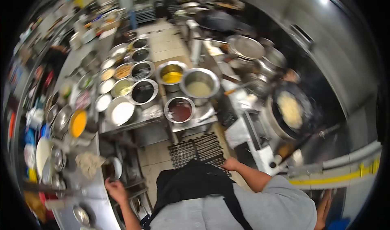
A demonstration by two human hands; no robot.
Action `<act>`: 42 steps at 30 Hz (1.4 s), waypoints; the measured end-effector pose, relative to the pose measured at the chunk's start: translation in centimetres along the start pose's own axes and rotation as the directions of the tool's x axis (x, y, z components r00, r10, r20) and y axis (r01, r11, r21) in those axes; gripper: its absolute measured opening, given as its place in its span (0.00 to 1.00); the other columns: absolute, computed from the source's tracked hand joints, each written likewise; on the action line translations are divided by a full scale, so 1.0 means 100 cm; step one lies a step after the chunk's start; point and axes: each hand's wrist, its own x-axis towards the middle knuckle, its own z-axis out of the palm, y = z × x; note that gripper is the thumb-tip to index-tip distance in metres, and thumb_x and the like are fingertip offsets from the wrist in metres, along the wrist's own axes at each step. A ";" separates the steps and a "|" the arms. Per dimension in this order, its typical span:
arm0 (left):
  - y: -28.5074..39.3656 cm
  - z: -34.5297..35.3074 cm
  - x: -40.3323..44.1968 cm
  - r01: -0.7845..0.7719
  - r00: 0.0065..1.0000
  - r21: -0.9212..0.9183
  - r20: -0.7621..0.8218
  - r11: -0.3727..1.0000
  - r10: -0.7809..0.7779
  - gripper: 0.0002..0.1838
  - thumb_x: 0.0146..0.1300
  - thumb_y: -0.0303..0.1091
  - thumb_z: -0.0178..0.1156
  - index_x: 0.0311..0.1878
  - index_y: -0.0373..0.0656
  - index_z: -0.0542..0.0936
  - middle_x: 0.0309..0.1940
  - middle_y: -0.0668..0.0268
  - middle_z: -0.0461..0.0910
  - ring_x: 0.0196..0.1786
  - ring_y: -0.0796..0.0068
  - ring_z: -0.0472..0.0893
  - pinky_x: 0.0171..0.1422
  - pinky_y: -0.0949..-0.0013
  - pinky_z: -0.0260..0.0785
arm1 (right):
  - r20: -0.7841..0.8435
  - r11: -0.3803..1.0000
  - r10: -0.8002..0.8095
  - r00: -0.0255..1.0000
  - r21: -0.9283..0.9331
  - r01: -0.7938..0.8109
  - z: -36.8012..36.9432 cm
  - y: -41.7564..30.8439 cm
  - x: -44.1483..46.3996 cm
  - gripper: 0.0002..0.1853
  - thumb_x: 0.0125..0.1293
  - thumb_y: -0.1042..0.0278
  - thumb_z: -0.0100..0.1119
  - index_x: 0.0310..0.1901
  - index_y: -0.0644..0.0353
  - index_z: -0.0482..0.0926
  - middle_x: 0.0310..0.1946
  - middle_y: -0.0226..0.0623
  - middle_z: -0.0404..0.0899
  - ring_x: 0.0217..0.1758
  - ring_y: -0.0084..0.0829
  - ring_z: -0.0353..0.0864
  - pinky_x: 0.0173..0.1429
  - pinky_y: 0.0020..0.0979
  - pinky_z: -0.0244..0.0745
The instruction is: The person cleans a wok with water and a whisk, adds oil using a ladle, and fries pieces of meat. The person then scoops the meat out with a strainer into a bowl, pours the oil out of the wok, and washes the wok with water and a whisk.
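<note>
My left hand [116, 190] is at the edge of the steel counter [91, 189] on the left, fingers loosely bent and apart, with nothing visible in it. Just beyond it is a round, pale-rimmed dish [116, 168] with a dark side. A crumpled beige cloth [89, 164] lies on the counter close by. My right hand [231, 164] hangs beside the black apron [191, 177], above the perforated black floor mat [197, 149]. Its fingers are curled in, and I see nothing in them. Motion blurs both hands somewhat.
A wok [290, 110] with pale food sits on the stove at right, its handle [284, 151] toward me. Ahead stand pots of yellow liquid [172, 77], cloudy liquid [199, 89] and red-brown liquid [179, 110]. An orange-filled pot [79, 123] is at left. Another person's arm [323, 209] shows lower right.
</note>
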 end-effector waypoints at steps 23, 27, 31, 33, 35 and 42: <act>0.395 0.354 0.017 0.203 0.038 -0.321 0.947 0.925 0.320 0.11 0.62 0.30 0.60 0.44 0.33 0.76 0.29 0.64 0.79 0.29 0.77 0.79 0.34 0.71 0.74 | -0.367 0.963 0.172 0.914 0.258 -0.078 -0.115 0.045 0.084 0.22 0.64 0.49 0.51 0.43 0.63 0.79 0.31 0.44 0.82 0.33 0.45 0.83 0.42 0.44 0.78; 0.478 0.347 0.060 0.374 -0.060 -0.185 0.973 0.909 0.223 0.17 0.71 0.42 0.48 0.42 0.34 0.74 0.30 0.59 0.79 0.28 0.71 0.79 0.34 0.70 0.74 | 0.305 -0.144 0.944 0.125 0.722 -0.677 0.063 0.063 0.107 0.45 0.59 0.50 0.54 0.68 0.76 0.50 0.73 0.60 0.38 0.76 0.54 0.39 0.73 0.52 0.45; 0.539 0.346 0.068 0.426 -0.319 -0.069 0.921 0.902 0.221 0.33 0.71 0.60 0.33 0.48 0.36 0.72 0.34 0.54 0.79 0.32 0.62 0.80 0.40 0.62 0.74 | 0.495 -0.088 0.814 0.305 0.623 -0.777 0.043 0.063 0.045 0.42 0.62 0.55 0.49 0.71 0.69 0.45 0.73 0.49 0.45 0.77 0.47 0.42 0.76 0.43 0.44; 0.564 0.345 0.062 0.428 -0.327 -0.065 0.919 0.901 0.222 0.35 0.70 0.63 0.32 0.49 0.36 0.72 0.34 0.54 0.79 0.33 0.61 0.81 0.41 0.62 0.75 | 0.443 0.011 0.803 0.399 0.658 -0.753 0.047 0.074 0.043 0.39 0.62 0.59 0.48 0.71 0.68 0.48 0.73 0.48 0.50 0.76 0.46 0.46 0.76 0.42 0.46; 0.585 0.344 0.053 0.404 -0.319 -0.102 0.916 0.909 0.244 0.34 0.71 0.62 0.31 0.47 0.37 0.71 0.37 0.53 0.79 0.35 0.62 0.82 0.42 0.64 0.76 | 0.140 0.345 0.775 0.616 0.723 -0.599 0.010 0.073 0.029 0.36 0.61 0.60 0.48 0.68 0.71 0.55 0.68 0.51 0.58 0.73 0.47 0.54 0.75 0.41 0.49; 0.610 0.346 0.031 0.495 -0.270 -0.099 0.927 0.863 0.261 0.35 0.68 0.64 0.37 0.46 0.35 0.72 0.33 0.54 0.80 0.28 0.63 0.82 0.36 0.64 0.77 | 0.118 0.340 0.872 0.476 0.554 -0.760 0.047 0.064 0.027 0.39 0.58 0.51 0.56 0.68 0.59 0.58 0.65 0.56 0.62 0.65 0.55 0.64 0.69 0.49 0.57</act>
